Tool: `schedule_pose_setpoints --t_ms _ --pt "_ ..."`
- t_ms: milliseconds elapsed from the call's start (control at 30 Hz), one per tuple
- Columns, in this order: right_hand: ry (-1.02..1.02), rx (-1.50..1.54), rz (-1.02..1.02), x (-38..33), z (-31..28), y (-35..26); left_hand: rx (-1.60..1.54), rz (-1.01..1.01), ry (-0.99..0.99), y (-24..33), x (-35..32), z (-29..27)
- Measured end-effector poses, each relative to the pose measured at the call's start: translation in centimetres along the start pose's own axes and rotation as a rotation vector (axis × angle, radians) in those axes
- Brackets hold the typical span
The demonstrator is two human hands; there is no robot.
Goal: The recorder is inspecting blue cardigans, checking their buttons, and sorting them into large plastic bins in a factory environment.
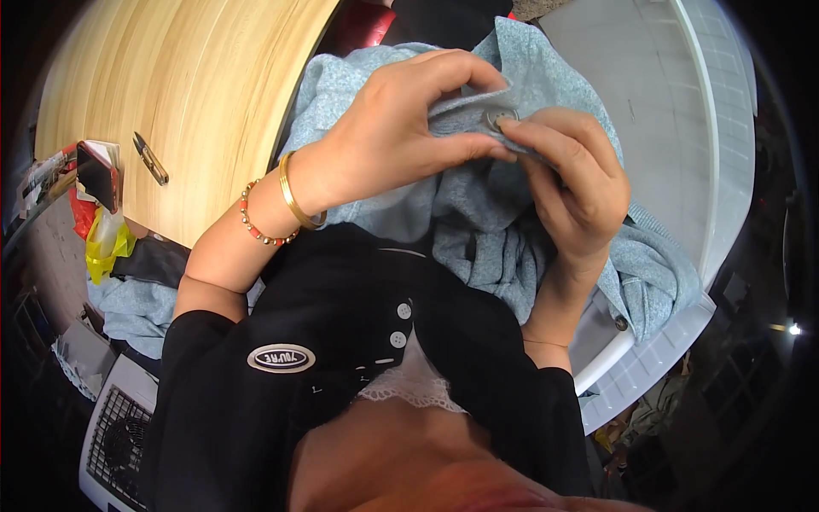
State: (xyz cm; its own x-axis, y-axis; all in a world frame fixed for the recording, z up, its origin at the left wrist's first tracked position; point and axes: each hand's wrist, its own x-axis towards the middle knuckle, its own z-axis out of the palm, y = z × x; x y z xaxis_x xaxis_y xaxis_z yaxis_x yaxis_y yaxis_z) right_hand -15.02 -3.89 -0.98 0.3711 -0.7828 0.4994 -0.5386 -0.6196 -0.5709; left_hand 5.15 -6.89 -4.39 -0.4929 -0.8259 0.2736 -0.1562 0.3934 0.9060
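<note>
A pale blue-grey knitted garment (pixel 473 196) lies bunched over my lap and hangs across the rim of a white plastic bin. With its edge pinched between thumb and fingers, my left hand (pixel 409 119) holds the cloth up. A round grey button (pixel 501 115) sits on that raised edge. My right hand (pixel 580 175) closes on the edge from the other side, its thumb and index finger at the button. Whether the button is sewn fast or passing through a hole I cannot tell. Lower on the right, another dark button (pixel 621 324) shows on the garment.
The white plastic bin (pixel 712 171) stands at my right. At my left is a wood-grain table (pixel 188 94) with thread snips (pixel 151 159) and a phone (pixel 98 175) near its edge. Below are a yellow plastic bag (pixel 109 247), more blue-grey cloth (pixel 136 311) and a fan (pixel 119 427).
</note>
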Motion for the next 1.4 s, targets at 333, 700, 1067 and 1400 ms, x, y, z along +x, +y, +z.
schedule_pose_setpoints --t_ms 333,700,1067,1400 --pt "-0.004 0.329 0.302 0.8 -0.4 -0.3 -0.108 -0.033 -0.067 0.7 -0.1 -1.0" --pt "-0.157 0.361 0.368 0.5 -0.5 0.7 -0.075 -0.086 -0.024 1.2 -0.5 -1.1" --pt "-0.124 0.482 0.345 0.0 -0.6 1.2 -0.149 -0.089 -0.086 0.7 -0.4 -1.6" --pt "-0.139 0.492 0.321 -0.1 -0.8 1.0 -0.155 -0.102 -0.051 1.4 -0.4 -1.3"
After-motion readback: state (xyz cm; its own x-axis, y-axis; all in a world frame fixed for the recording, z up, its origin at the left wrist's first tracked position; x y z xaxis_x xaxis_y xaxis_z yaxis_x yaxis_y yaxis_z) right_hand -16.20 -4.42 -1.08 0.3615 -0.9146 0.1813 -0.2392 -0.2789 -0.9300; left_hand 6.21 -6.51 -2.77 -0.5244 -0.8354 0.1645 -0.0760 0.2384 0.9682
